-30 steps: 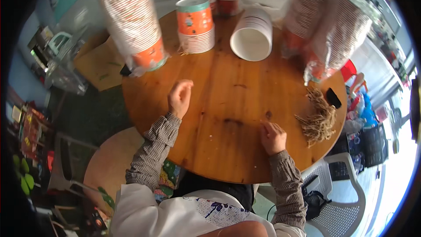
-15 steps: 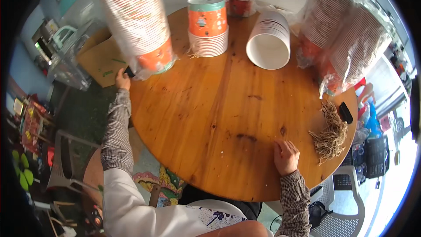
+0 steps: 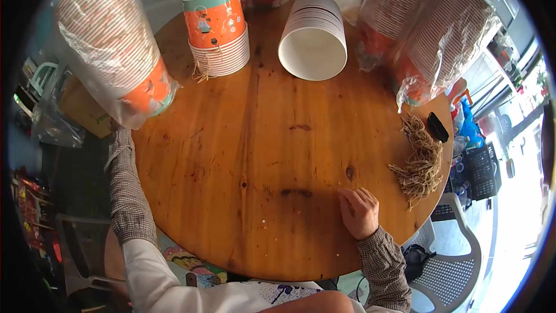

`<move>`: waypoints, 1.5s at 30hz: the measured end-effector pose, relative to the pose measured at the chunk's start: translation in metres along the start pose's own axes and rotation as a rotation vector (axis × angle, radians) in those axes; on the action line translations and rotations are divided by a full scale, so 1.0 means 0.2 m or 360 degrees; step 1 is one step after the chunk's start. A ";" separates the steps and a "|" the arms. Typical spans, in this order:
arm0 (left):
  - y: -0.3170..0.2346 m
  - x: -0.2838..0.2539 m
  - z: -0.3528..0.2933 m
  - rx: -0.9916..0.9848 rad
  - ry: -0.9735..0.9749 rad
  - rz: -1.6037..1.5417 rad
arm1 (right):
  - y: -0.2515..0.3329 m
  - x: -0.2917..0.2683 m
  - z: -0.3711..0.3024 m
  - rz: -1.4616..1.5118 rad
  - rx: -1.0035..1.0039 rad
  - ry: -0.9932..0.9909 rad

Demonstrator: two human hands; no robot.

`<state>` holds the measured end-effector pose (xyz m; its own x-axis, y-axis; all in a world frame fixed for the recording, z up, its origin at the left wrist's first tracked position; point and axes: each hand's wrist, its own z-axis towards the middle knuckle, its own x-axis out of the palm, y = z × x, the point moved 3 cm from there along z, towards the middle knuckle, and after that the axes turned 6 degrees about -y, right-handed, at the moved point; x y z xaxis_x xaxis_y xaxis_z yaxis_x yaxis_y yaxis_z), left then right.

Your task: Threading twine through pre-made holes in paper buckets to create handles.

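My right hand (image 3: 360, 214) rests on the near right part of the round wooden table (image 3: 278, 156). It holds nothing; its fingers are loosely bent and the thumb stands apart. My left arm reaches forward past the table's left edge. Its hand is almost wholly hidden by a tall plastic-wrapped stack of orange and green paper buckets (image 3: 110, 40), so its fingers do not show. Right of that stack, an upside-down stack of orange buckets (image 3: 215, 26) has thin strings hanging from it. A stack of white-lined buckets (image 3: 313, 46) lies on its side, mouth toward me.
A bundle of tan twine (image 3: 420, 165) and a black oblong object (image 3: 438, 127) lie near the right edge. More wrapped bucket stacks (image 3: 443, 40) stand at the back and right. A cardboard box (image 3: 87, 107) is beyond the left edge; a grey plastic chair (image 3: 449, 255) stands at lower right.
The view has turned, shifting the table contents left. My left hand, which was visible with a small dark thing beside the wrapped stack, is now behind it. My right hand stays on the table.
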<state>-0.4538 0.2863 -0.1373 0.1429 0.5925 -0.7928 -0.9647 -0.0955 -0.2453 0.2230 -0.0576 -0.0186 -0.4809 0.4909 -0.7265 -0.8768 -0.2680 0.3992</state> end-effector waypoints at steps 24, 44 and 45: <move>0.11 0.08 0.02 -0.0111 0.0188 -0.0169 | 0.01 0.02 0.02 0.0030 0.0166 0.0044; 0.08 0.08 0.28 -0.0382 0.0089 -0.0028 | 0.05 0.05 0.03 0.0067 0.0204 -0.0018; 0.10 0.03 0.34 -0.0392 0.0078 -0.0017 | 0.05 0.04 0.02 0.0088 0.0194 -0.0017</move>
<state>-0.4870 0.3435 -0.1093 0.1694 0.5557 -0.8139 -0.8809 -0.2850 -0.3780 0.2109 -0.0524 -0.0183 -0.5278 0.4872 -0.6957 -0.8420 -0.1924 0.5040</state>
